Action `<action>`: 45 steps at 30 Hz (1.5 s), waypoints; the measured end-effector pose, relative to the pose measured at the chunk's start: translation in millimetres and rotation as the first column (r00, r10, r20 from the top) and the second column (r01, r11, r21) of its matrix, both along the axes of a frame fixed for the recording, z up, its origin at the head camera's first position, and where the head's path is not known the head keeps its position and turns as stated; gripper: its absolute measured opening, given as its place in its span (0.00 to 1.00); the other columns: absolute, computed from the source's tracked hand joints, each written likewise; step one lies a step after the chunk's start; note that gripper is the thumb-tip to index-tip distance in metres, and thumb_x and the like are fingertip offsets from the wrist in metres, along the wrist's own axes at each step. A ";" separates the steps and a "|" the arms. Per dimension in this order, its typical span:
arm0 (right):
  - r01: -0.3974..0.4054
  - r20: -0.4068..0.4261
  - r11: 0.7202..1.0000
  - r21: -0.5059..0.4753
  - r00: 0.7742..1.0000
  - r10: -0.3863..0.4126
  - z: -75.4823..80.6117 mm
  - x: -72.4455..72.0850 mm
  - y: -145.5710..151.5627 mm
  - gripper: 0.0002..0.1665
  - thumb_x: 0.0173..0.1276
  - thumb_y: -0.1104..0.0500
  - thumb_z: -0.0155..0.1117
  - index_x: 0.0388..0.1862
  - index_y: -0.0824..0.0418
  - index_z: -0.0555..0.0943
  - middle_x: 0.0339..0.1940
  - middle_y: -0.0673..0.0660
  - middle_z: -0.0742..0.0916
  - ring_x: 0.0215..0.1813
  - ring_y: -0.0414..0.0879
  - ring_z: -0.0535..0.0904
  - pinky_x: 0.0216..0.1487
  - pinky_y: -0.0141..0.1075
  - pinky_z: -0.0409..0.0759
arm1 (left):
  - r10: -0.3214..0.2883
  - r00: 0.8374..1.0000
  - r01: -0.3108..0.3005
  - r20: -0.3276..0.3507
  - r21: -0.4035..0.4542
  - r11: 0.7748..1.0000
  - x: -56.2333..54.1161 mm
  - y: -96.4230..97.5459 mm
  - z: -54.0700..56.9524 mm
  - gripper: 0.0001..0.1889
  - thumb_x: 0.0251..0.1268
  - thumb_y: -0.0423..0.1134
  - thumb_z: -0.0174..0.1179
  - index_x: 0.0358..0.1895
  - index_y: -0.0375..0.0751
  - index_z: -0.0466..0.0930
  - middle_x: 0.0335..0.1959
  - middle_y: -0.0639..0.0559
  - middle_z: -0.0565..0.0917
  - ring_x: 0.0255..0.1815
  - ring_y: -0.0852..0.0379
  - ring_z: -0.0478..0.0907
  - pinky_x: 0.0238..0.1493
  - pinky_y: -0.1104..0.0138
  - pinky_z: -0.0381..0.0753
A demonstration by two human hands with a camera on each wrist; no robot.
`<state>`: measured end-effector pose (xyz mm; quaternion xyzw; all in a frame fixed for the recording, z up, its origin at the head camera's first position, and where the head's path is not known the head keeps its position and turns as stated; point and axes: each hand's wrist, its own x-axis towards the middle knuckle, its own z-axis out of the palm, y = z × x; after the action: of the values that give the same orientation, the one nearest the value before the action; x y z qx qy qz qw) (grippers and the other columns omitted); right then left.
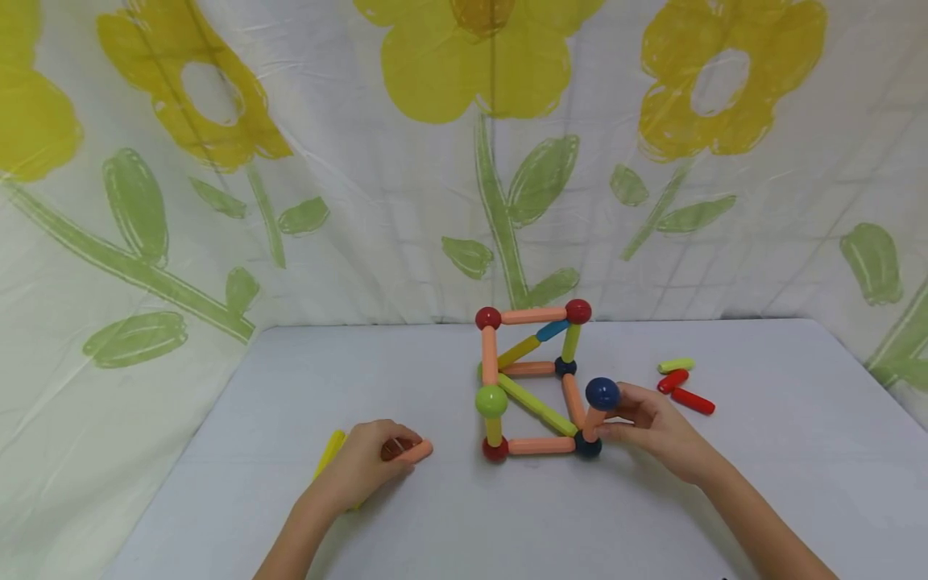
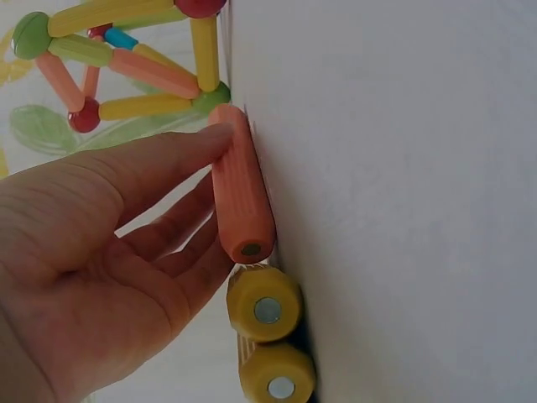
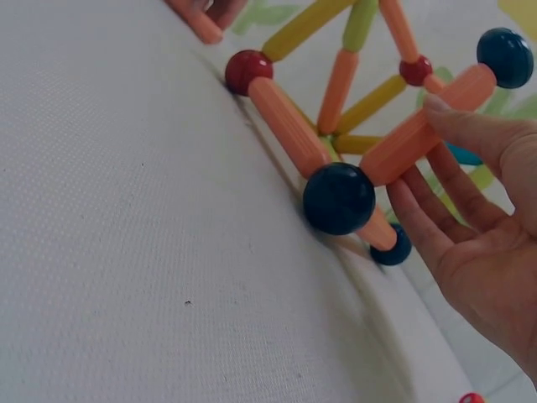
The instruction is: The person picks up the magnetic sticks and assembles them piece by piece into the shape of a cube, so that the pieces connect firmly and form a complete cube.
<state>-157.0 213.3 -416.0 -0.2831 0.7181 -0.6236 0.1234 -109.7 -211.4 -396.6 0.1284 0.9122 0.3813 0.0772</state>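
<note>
A magnetic-rod frame (image 1: pixel 540 446) with coloured balls at its corners stands on the table. At its front right corner my right hand (image 1: pixel 656 427) pinches an upright orange magnetic rod (image 3: pixel 419 138) between thumb and fingers. This rod has a blue ball (image 1: pixel 602 394) on top and meets a dark blue ball (image 3: pixel 339 199) at its foot. Left of the frame, my left hand (image 1: pixel 366 459) holds a loose orange magnetic rod (image 2: pixel 243 185) by thumb and fingers, close to the tabletop. Two yellow rods (image 2: pixel 264 306) lie beside that hand, partly hidden under it in the head view.
To the right of the frame lie two red rods (image 1: pixel 692 400) and a short yellow-green rod (image 1: pixel 676 366). The white table (image 1: pixel 449 524) reaches back to a hanging cloth (image 1: pixel 406 201) printed with yellow flowers, right behind the frame.
</note>
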 end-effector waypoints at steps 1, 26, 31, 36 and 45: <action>-0.004 0.000 1.000 -0.002 1.000 0.004 -0.1 -0.3 0.1 0.20 0.77 0.70 0.62 0.63 0.79 0.72 0.46 0.53 0.91 0.55 0.42 0.86 0.55 0.34 0.87 | -0.004 1.000 0.004 -0.001 0.004 1.000 0.1 -0.2 0.1 0.12 0.63 0.31 0.74 0.49 0.38 0.89 0.42 0.53 0.88 0.40 0.59 0.81 0.41 0.69 0.82; 0.015 0.007 1.000 0.020 1.000 -0.015 0.8 0.7 1.5 0.20 0.78 0.69 0.62 0.64 0.74 0.74 0.46 0.54 0.90 0.55 0.42 0.86 0.55 0.34 0.87 | -0.047 0.893 0.180 -0.448 0.259 0.949 15.3 24.7 58.7 0.12 0.69 0.28 0.69 0.52 0.44 0.90 0.46 0.55 0.91 0.44 0.61 0.84 0.43 0.69 0.86; 0.013 0.014 1.000 0.021 1.000 -0.014 0.2 0.1 0.5 0.20 0.77 0.69 0.62 0.64 0.73 0.75 0.47 0.53 0.90 0.55 0.42 0.86 0.55 0.34 0.87 | -0.053 0.911 0.191 -0.410 0.304 0.933 13.9 41.3 71.0 0.10 0.69 0.30 0.70 0.50 0.44 0.91 0.45 0.55 0.91 0.42 0.60 0.83 0.42 0.69 0.87; 0.024 0.018 0.999 0.033 1.000 -0.025 0.5 0.5 -0.1 0.21 0.77 0.68 0.63 0.65 0.75 0.74 0.47 0.53 0.90 0.56 0.41 0.86 0.55 0.34 0.87 | -0.074 0.912 0.218 -0.403 0.325 0.920 8.7 59.9 82.0 0.12 0.68 0.30 0.70 0.51 0.46 0.91 0.47 0.57 0.90 0.43 0.58 0.83 0.42 0.68 0.87; -0.006 -0.007 1.000 0.006 1.000 0.006 -0.8 -0.6 -1.1 0.17 0.78 0.70 0.61 0.62 0.76 0.75 0.45 0.57 0.90 0.54 0.45 0.86 0.56 0.35 0.87 | -0.147 0.872 0.304 -0.466 0.282 0.910 2.7 108.5 95.7 0.14 0.70 0.32 0.69 0.56 0.40 0.90 0.50 0.51 0.89 0.49 0.57 0.83 0.47 0.69 0.88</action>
<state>-157.6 212.2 -416.8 -0.2872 0.7195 -0.6202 0.1234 -107.0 -103.0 -300.9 0.3290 0.8028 0.4855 -0.1075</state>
